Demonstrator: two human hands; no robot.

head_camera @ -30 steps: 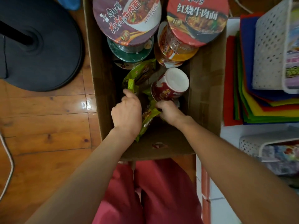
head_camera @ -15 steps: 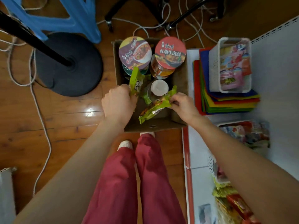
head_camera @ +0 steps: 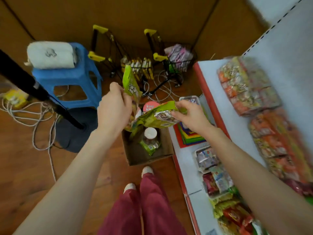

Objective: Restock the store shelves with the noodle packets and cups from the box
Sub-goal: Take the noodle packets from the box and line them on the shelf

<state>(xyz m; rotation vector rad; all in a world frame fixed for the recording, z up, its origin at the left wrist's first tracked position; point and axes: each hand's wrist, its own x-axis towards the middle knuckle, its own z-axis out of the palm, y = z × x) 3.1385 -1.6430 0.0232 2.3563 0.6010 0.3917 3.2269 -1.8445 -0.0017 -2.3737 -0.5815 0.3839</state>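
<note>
Fingers [head_camera: 179, 106] of my right hand [head_camera: 190, 115] pinch one green noodle packet [head_camera: 155, 117], held roughly flat; my left hand [head_camera: 114, 107] curls round a second green packet [head_camera: 129, 81], standing upright. I see both packets above the open box [head_camera: 135, 156] on the floor, where a cup [head_camera: 150, 134] and a third packet [head_camera: 149, 147] lie. The box sits just beside the white shelf [head_camera: 220, 85].
</note>
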